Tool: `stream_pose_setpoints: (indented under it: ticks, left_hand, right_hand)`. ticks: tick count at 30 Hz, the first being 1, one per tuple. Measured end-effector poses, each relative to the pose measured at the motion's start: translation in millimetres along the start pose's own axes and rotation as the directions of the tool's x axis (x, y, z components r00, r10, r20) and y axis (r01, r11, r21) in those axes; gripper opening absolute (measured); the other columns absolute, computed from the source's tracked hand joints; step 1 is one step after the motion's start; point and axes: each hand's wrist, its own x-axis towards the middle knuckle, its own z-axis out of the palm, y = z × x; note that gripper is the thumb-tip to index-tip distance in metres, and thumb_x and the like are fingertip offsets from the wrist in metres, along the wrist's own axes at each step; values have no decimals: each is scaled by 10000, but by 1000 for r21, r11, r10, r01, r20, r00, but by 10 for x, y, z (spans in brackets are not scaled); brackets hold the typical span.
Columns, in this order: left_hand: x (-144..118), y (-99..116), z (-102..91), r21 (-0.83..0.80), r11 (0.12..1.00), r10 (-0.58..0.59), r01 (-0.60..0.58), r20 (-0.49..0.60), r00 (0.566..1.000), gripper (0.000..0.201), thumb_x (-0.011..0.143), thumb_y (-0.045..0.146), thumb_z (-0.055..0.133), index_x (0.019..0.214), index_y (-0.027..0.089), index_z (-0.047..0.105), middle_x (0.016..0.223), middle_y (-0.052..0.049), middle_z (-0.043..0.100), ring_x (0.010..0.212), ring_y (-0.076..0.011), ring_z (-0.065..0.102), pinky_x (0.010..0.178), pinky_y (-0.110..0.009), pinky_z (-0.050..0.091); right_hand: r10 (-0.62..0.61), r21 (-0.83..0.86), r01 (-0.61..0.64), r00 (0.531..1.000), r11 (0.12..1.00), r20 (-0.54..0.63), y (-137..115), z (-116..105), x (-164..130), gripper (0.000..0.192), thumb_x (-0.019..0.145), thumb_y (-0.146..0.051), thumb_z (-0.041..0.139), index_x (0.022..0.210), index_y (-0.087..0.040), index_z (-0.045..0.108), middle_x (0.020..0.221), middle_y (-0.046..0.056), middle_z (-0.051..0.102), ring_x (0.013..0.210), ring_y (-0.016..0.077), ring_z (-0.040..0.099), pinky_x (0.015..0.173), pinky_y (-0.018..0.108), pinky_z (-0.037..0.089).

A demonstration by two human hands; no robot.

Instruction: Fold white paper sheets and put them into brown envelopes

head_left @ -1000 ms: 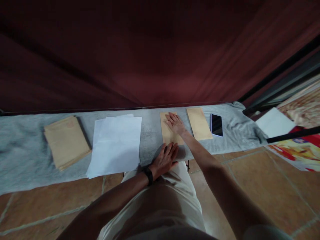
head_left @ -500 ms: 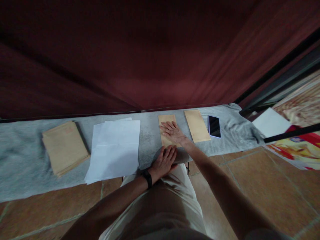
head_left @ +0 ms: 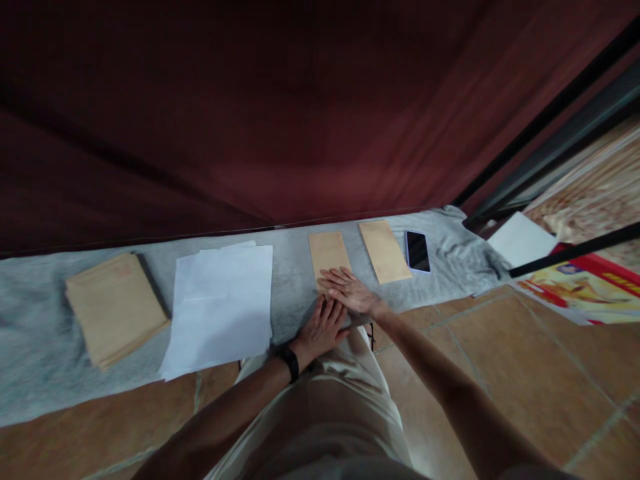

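A: Entry, left to right. Stack of brown envelopes (head_left: 114,308) at far left on the grey cloth (head_left: 40,360). Beside it, loose white sheets (head_left: 223,303), the near corner hanging past the cloth edge over the tiled floor (head_left: 500,347).

B: Hands?

A: Left hand (head_left: 323,327), black band at the wrist, flat and spread at the near end of the middle envelope (head_left: 327,252); nothing gripped. Right hand (head_left: 349,291) lies palm down across that envelope's lower part, fingers extended, pressing rather than clutching. The two hands touch or overlap; the frame is dim and soft, so I cannot say which.

B: So the envelope sits where?

A: Flat on the cloth, centre, partly under the right hand. Just right of it a second envelope (head_left: 384,251), apart from the first, then a phone (head_left: 417,251) face up, near but not touching.

B: Risks?

A: Judgement only: the cloth is loose and wrinkled at its right end, so a sideways push could drag it and shift the phone or second envelope. Uneven palm pressure could crease the middle envelope. The overhanging sheets could slide off if the cloth is tugged.
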Motion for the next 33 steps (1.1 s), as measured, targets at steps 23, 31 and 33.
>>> stream_pose_setpoints:
  ticks: [23, 31, 33]
  left_hand:
    - [225, -158, -49, -165, 940, -323, 297, -162, 932, 561, 991, 280, 405, 1530, 127, 418, 1398, -180, 633, 1274, -314, 598, 1028, -460, 504]
    - [492, -460, -400, -647, 582, -656, 493, -15, 755, 218, 923, 226, 542, 1100, 159, 649, 915, -117, 733, 756, -232, 716, 707, -323, 557]
    - [534, -506, -448, -896, 195, -768, 400, 113, 630, 184, 888, 302, 630, 1015, 172, 658, 840, -86, 730, 664, -212, 702, 655, -318, 562]
  right_hand:
    - [776, 739, -353, 524, 574, -352, -129, 207, -242, 364, 894, -501, 514, 1037, -221, 697, 864, 65, 732, 773, 232, 705, 723, 391, 623]
    - [671, 902, -62, 690, 427, -270, -531, -5, -31, 515, 904, -642, 538, 1202, -247, 682, 1077, 83, 742, 846, 216, 724, 776, 388, 637]
    - [675, 873, -92, 674, 479, -299, -535, 3, -20, 521, 929, -646, 503, 1218, -251, 682, 1149, 91, 736, 911, 226, 724, 784, 385, 636]
